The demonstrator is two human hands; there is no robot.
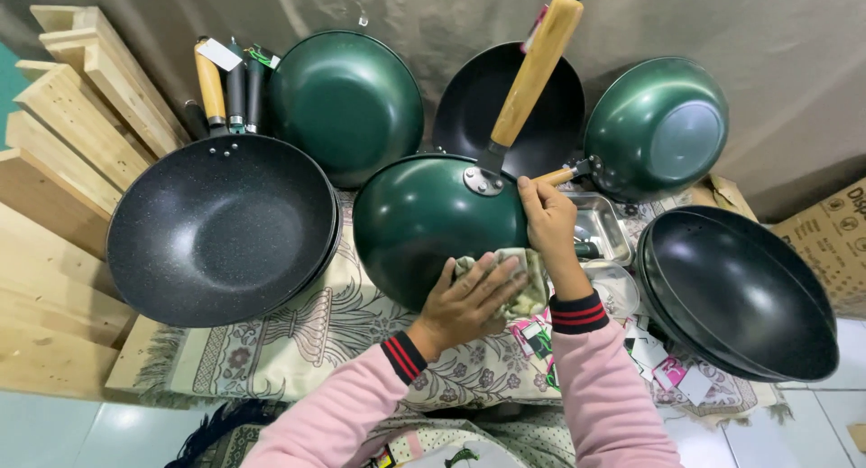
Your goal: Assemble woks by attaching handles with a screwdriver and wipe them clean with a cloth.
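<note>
- A wrinkled grey-brown cloth backdrop point(794, 62) hangs across the wall from 10 to 2 o'clock.
- Pale wooden planks point(54, 161) are stacked at 9 o'clock.
- A glossy light floor point(54, 432) shows at 7 o'clock.
- A cardboard box point(834, 243) stands at 3 o'clock.

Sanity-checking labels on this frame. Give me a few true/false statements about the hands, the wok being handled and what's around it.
1. The left hand presses a cloth against the green wok. True.
2. The right hand grips the wooden handle. False: it rests on the wok's rim, near the handle's base.
3. The green wok is turned with its outer side facing the camera. True.
4. The black speckled wok lies right of the hands. False: it lies to their left.
5. A small metal tray sits behind the right hand. True.
</note>
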